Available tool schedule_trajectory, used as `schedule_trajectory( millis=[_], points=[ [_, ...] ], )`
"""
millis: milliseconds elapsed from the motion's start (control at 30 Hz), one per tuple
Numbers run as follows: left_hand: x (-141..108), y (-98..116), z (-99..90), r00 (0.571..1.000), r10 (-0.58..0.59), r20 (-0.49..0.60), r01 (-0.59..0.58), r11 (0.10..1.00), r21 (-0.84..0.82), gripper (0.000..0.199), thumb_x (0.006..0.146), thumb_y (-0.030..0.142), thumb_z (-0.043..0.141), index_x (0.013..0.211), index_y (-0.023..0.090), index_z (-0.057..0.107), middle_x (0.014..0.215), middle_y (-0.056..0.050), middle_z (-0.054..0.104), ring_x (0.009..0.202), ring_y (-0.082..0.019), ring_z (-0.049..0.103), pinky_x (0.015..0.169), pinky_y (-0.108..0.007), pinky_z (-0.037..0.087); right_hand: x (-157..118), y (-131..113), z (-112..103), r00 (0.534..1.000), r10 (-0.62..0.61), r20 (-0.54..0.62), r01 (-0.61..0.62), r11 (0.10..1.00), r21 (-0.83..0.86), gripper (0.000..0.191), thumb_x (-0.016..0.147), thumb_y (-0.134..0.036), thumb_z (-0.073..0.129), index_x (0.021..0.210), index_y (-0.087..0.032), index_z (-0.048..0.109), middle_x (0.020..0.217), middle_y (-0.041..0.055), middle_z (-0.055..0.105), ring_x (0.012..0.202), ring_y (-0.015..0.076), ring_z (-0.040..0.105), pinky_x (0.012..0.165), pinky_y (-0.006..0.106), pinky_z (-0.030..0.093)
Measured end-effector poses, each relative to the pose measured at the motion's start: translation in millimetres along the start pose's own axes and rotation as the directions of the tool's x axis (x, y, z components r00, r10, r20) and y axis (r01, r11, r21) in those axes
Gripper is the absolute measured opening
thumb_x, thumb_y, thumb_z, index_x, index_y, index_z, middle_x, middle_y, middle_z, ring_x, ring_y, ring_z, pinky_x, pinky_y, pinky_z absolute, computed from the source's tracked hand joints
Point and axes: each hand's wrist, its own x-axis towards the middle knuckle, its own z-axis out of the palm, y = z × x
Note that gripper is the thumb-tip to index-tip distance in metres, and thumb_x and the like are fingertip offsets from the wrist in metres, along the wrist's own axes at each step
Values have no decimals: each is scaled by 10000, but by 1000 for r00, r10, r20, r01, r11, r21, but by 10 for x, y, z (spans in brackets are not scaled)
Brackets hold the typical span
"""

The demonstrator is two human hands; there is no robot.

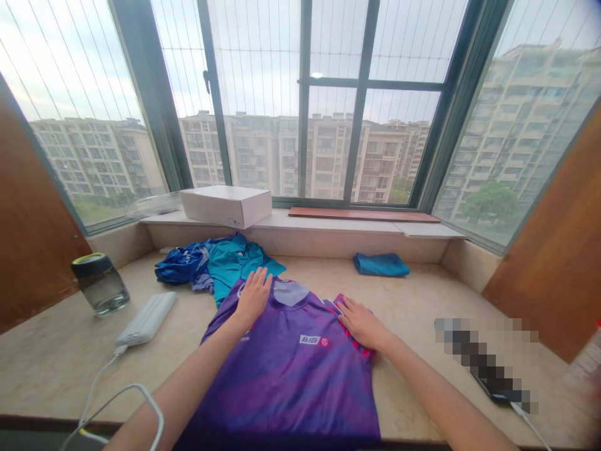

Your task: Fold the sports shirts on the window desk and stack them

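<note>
A purple T-shirt [291, 376] with a white chest logo lies spread front up on the stone ledge, its collar toward the window and its hem running off the near edge. My left hand [255, 293] rests flat on the shirt's left shoulder, fingers stretched out. On the opposite shoulder, my right hand [361, 321] lies over the pink-patterned sleeve with its fingers extended. Just beyond my left hand sits a crumpled teal shirt [239, 260], against a rumpled blue garment [181, 263].
A folded teal cloth [381, 264] lies at the back right. On the left stand a water bottle [101, 285] and a white power bank [146, 318] with a cable. A pixelated dark device [488, 366] is at right. A white box [225, 205] sits on the sill.
</note>
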Motion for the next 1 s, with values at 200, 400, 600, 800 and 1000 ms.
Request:
schedule_trajectory(
  millis=[200, 400, 600, 800, 1000],
  points=[
    [-235, 181, 138, 976, 26, 218, -24, 1000, -10, 473, 999, 261, 391, 1398, 84, 574, 1459, -222, 546, 1364, -339, 508, 1156, -487, 348, -145, 304, -98, 961, 271, 63, -253, 945, -207, 526, 1054, -353, 268, 1518, -187, 451, 1642, 153, 293, 1524, 317, 245, 1181, 583, 254],
    [-269, 321, 92, 941, -60, 332, 71, 997, -22, 702, 989, 560, 407, 1499, 81, 465, 1551, -258, 414, 1456, -414, 360, 1175, -541, 274, -121, 256, -21, 944, 303, -133, -323, 932, -166, 571, 1045, -390, 310, 1532, -114, 421, 1620, 186, 332, 1516, 338, 258, 1207, 515, 230],
    [-79, 404, 205, 932, -103, 348, 134, 989, -63, 734, 974, 625, 380, 1544, 164, 414, 1609, -231, 321, 1490, -429, 280, 1176, -576, 221, 4, 291, 71, 920, 390, 22, -391, 920, 25, 676, 1025, -602, 252, 1590, -236, 312, 1651, 152, 278, 1519, 357, 243, 1194, 568, 215],
    [110, 338, 360, 935, -77, 347, 107, 992, -68, 696, 981, 614, 370, 1587, 277, 315, 1623, -191, 321, 1493, -424, 273, 1166, -582, 213, 50, 695, -116, 778, 628, -20, -628, 777, -49, 692, 1017, -611, 272, 1577, -211, 344, 1663, 191, 214, 1517, 415, 199, 1162, 658, 155],
    [217, 419, 404, 944, -31, 330, 66, 993, -97, 815, 958, 635, 391, 1618, 194, 206, 1616, -227, 313, 1507, -385, 263, 1184, -572, 195, 355, 451, -105, 966, 255, -37, -253, 966, 49, 616, 1048, -515, 279, 1576, -203, 345, 1651, 125, 293, 1517, 281, 262, 1206, 465, 212]
  ],
)
